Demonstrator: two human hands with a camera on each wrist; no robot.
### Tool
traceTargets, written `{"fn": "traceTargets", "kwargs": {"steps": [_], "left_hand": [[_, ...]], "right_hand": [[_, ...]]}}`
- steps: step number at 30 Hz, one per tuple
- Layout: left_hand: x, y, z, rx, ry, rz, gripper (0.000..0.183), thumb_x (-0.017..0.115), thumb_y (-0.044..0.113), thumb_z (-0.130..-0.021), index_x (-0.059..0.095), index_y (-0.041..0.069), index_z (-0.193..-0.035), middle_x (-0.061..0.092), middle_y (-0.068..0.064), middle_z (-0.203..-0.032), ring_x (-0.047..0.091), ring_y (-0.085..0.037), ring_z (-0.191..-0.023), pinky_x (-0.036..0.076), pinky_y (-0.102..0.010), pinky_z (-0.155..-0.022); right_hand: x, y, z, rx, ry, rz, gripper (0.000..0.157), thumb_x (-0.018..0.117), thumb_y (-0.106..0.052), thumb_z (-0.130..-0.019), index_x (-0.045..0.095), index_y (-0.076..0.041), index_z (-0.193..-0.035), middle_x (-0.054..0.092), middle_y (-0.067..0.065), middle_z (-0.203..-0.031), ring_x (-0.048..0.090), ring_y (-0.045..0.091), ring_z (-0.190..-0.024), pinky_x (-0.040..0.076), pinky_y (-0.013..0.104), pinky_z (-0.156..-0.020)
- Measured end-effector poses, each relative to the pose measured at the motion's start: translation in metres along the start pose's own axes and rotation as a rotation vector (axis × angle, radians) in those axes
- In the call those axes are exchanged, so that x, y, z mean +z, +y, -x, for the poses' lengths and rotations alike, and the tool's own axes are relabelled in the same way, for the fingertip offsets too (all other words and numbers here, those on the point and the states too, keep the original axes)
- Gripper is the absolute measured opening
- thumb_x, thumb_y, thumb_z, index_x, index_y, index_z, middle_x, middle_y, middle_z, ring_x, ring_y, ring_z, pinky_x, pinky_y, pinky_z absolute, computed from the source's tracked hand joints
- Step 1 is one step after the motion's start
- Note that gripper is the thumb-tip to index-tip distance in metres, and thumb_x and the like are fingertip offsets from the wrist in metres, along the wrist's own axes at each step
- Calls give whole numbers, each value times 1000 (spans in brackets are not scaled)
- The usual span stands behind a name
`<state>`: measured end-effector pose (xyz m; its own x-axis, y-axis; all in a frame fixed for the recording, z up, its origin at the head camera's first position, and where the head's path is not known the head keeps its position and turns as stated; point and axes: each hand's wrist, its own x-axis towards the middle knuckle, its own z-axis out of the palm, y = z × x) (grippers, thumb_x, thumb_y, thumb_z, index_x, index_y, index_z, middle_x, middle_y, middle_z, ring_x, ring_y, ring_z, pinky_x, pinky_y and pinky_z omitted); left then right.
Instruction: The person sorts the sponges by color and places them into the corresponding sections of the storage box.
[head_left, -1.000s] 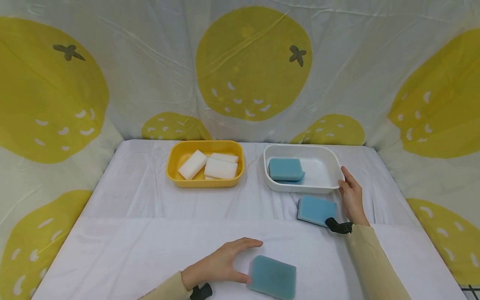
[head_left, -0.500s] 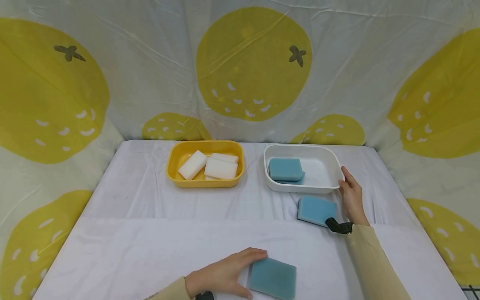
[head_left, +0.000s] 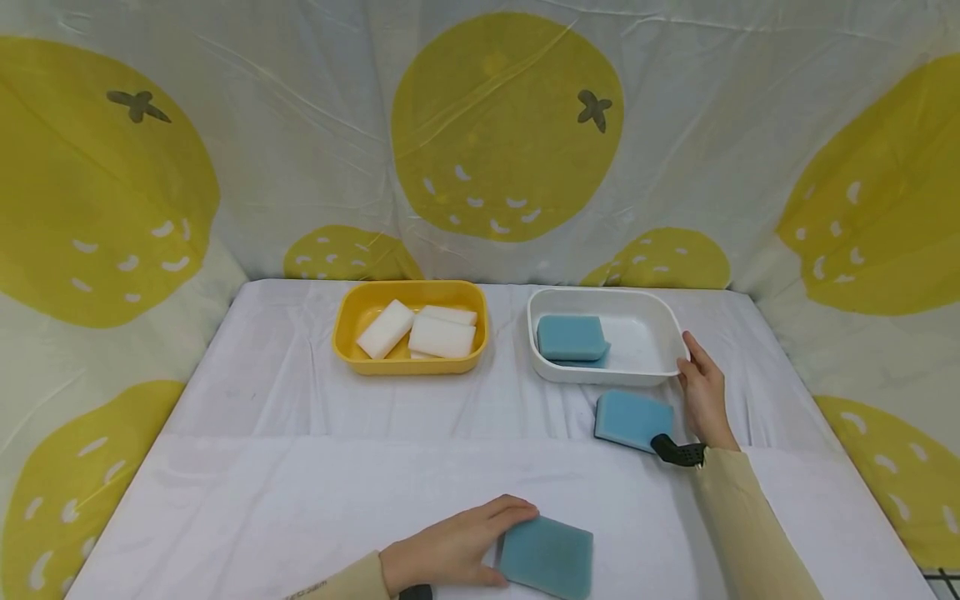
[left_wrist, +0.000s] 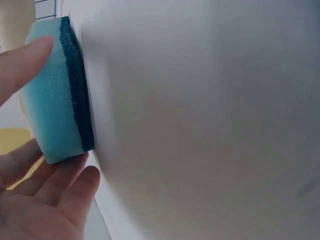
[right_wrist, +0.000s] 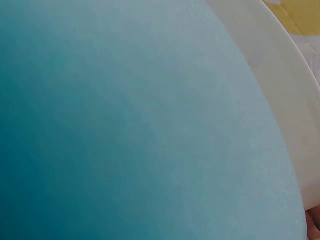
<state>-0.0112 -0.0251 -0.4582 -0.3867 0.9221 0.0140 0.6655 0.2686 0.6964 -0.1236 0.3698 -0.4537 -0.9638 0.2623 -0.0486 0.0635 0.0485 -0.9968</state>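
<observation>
A blue sponge [head_left: 546, 557] lies on the white cloth near the front edge. My left hand [head_left: 457, 546] reaches it from the left, fingers at its far corner and thumb at its near left side. In the left wrist view the sponge [left_wrist: 55, 95] shows a dark scouring layer underneath, and the thumb and fingertips stand at its two ends. Farther back, my right hand [head_left: 703, 396] grips the right end of a white tray [head_left: 645, 375], thumb at the rim. Two blue sponges [head_left: 572, 337] lie stacked in the tray's left part.
Another blue sponge [head_left: 633, 421] lies just before the white tray, beside the right wrist; it fills most of the right wrist view. A yellow tray [head_left: 408, 367] with several white sponges [head_left: 442, 337] stands at the back left. A patterned curtain [head_left: 510, 125] hangs behind.
My left hand has moved slightly right and its fingers have come down onto the front sponge's corner. The right hand and both trays have stayed put.
</observation>
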Motion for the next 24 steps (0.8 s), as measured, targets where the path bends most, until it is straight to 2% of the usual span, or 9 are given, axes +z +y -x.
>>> {"fn": "traceTargets", "kwargs": {"steps": [10,12,19,24], "left_hand": [[-7,0,-5,-49,40,46,72,79,18,-81,39,9,-141,42,0,-138,44,-7,-122,39,-22,-101],[-10,-1,-6,-59,56,57,72,79,18,-81,40,10,-140,42,0,-138,44,-7,-122,39,-23,-101],[-26,-5,-11,-30,145,82,72,79,15,-81,39,9,-140,43,-1,-138,45,-10,-122,39,-25,-101],[-39,-7,-17,-44,187,111,74,79,13,-80,38,9,-141,43,-2,-138,45,-12,-123,39,-28,-103]], "right_hand": [[0,0,-1,12,13,2,53,31,-11,-104,11,-10,-153,2,4,-160,3,14,-144,16,28,-112],[0,1,-1,11,15,6,53,31,-11,-104,11,-10,-154,3,4,-160,4,14,-144,16,28,-111],[0,2,-1,0,13,-8,53,32,-10,-104,12,-9,-153,4,5,-160,4,15,-144,16,28,-111],[0,2,-1,0,12,-12,53,31,-10,-104,12,-9,-153,3,5,-160,4,15,-144,16,28,-111]]}}
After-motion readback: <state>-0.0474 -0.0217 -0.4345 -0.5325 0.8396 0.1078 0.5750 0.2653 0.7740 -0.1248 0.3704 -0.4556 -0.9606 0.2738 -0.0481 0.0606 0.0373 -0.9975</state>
